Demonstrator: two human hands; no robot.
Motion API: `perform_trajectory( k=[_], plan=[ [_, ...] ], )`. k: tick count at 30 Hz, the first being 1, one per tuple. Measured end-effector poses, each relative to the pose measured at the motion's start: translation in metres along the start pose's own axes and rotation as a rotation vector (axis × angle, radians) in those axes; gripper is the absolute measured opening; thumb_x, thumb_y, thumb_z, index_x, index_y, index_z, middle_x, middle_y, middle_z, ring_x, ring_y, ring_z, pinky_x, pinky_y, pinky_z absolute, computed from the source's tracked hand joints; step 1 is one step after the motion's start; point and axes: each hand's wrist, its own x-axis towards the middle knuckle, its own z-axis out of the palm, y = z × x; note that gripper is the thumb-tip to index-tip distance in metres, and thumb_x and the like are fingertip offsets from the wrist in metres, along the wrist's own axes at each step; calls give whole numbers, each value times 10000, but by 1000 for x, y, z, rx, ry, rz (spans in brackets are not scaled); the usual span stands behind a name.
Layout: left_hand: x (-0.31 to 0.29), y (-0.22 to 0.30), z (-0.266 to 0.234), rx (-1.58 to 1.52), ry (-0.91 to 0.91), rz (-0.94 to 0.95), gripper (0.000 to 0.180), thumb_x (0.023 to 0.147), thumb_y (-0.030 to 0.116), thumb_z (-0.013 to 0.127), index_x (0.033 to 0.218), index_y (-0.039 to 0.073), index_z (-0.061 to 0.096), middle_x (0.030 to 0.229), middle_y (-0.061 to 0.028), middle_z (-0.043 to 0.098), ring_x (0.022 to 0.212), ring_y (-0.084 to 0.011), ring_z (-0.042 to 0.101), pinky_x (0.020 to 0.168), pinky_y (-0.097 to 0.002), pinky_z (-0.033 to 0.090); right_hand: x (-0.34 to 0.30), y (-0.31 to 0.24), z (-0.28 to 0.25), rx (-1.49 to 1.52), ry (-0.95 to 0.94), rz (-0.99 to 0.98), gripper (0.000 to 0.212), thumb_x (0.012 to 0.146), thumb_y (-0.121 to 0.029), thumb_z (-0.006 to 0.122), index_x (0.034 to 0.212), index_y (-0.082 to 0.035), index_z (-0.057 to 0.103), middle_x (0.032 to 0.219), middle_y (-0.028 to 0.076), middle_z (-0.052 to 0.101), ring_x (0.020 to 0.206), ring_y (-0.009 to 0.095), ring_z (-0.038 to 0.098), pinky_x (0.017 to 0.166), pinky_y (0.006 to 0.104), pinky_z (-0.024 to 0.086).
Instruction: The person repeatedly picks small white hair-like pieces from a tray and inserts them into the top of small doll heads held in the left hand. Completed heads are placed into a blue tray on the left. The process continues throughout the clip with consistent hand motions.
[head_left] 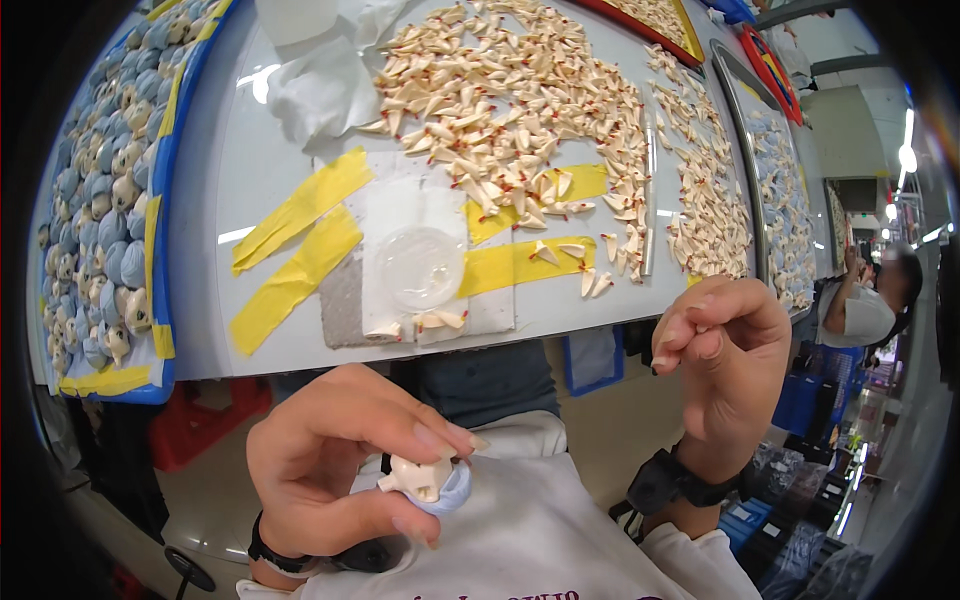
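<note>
My left hand (330,455) is closed, its thumb and fingers pinching a small cream figurine head (418,478) with a light-blue cap-like back. The head is held low, in front of my shirt. My right hand (725,345) is raised at the table's near edge, its fingertips pressed together. A tiny pale bit shows at those fingertips, too small to name. Beyond both hands lies a big heap of small cream pointed pieces with red ends (540,90). Closer to me, a clear round shallow dish (420,265) sits on a white sheet, with a few pointed pieces near it.
On the left stands a blue-edged tray (165,230) filled with blue-and-cream heads. Yellow tape strips (300,285) cross the table. A metal bar (649,200) divides the pieces; another tray of heads (780,190) is at right. A person (870,300) sits farther right.
</note>
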Motion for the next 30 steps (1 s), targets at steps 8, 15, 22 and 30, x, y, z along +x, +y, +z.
perform_trajectory(
  k=[8, 15, 22, 30],
  plan=[
    [-4, 3, -11, -163, -25, 17, 407, 686, 29, 732, 1026, -78, 534, 979, -227, 572, 917, -267, 585, 799, -338, 455, 4, -3, 27, 107, -100, 147, 142, 719, 26, 654, 809, 60, 549, 751, 187, 623, 610, 207, 619, 546, 287, 527],
    [2, 8, -2, 27, 162, 39, 403, 770, 298, 686, 942, 1, 472, 877, -170, 525, 585, -176, 577, 457, -223, 463, 24, -3, 52, -411, -131, -174, 200, 730, -26, 684, 807, -11, 500, 776, 111, 564, 671, 151, 547, 609, 237, 440],
    [-3, 10, -7, 23, 292, 12, 433, 763, 323, 689, 961, 3, 474, 887, -168, 537, 601, -178, 586, 447, -200, 453, 41, 8, 64, -903, -305, -659, 165, 682, 94, 638, 818, 18, 582, 824, 107, 565, 754, 162, 539, 670, 239, 416],
    [4, 11, -2, -23, 389, 13, 493, 699, 343, 741, 964, 9, 494, 894, -153, 568, 691, -220, 623, 453, -203, 478, 39, 6, 83, -1225, -292, -967, 148, 586, 38, 679, 711, -22, 627, 687, 61, 570, 659, 207, 535, 591, 283, 412]
  ],
)
